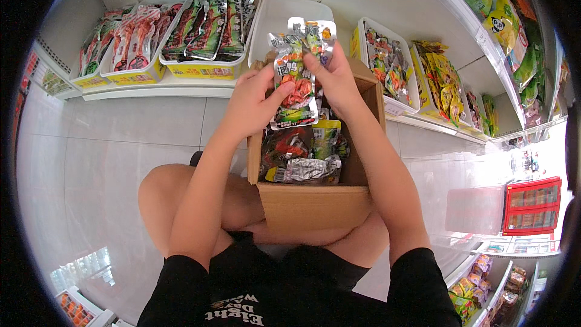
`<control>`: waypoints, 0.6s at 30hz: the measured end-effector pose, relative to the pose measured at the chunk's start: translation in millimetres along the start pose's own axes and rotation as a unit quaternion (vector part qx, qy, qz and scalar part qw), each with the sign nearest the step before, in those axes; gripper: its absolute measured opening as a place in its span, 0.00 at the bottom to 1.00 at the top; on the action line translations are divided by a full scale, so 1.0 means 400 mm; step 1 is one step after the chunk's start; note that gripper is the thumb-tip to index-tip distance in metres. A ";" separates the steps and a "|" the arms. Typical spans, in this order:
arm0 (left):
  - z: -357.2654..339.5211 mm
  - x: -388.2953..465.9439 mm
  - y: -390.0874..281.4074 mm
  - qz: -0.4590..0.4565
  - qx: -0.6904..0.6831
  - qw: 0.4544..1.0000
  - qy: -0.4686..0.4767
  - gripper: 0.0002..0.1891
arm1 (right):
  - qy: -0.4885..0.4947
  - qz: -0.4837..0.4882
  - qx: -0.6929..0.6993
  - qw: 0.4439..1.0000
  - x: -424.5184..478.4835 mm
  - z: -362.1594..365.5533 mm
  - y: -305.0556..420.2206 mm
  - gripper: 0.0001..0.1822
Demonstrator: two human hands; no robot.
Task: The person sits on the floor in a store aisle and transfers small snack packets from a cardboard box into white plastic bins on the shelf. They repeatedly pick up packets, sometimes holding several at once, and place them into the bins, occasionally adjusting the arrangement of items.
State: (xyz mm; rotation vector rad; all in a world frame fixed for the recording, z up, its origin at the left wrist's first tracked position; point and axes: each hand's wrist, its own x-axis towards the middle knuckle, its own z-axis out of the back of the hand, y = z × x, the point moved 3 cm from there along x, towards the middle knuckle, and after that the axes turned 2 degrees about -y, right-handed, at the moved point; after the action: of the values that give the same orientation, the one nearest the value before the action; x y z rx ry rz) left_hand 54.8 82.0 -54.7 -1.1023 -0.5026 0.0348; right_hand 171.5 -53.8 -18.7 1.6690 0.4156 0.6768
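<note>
My left hand (258, 100) is closed on the left edge of a vacuum-sealed snack packet (296, 95) with a picture of red food, its thumb lying on the front. With my right hand (333, 72) I grip the upper right of the held packets; a second packet (321, 32) overlaps behind the first at the top. Both hands are above an opened cardboard box (313, 202). Inside the box lie a dark packet with red food (290, 143), a yellow-topped green packet (326, 138) and a silver packet (311, 169). The box rests by my crossed legs.
A low shelf ahead holds a white bin (290, 4), a bin of green and red packets (204, 70) and a bin of red packets (131, 75). Rightward stand a bin of small packets (415, 104) and yellow packets (447, 88). A red crate (532, 206) stands far right.
</note>
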 end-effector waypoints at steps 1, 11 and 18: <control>0.006 0.005 -0.005 -0.010 0.002 1.000 -0.002 0.17 | -0.008 -0.010 0.010 1.000 -0.001 0.001 -0.002 0.24; -0.002 -0.001 -0.002 -0.049 0.057 0.997 -0.016 0.16 | -0.019 -0.026 0.098 0.995 -0.013 0.020 -0.006 0.16; -0.051 0.023 -0.048 0.036 -0.085 0.995 0.030 0.20 | 0.027 0.021 -0.052 0.998 -0.017 0.068 0.052 0.18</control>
State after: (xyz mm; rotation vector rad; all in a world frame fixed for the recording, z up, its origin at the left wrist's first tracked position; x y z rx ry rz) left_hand 67.2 58.5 -42.1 -1.2848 -0.4173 0.0218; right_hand 181.8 -82.9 -2.8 1.5668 0.3786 0.7625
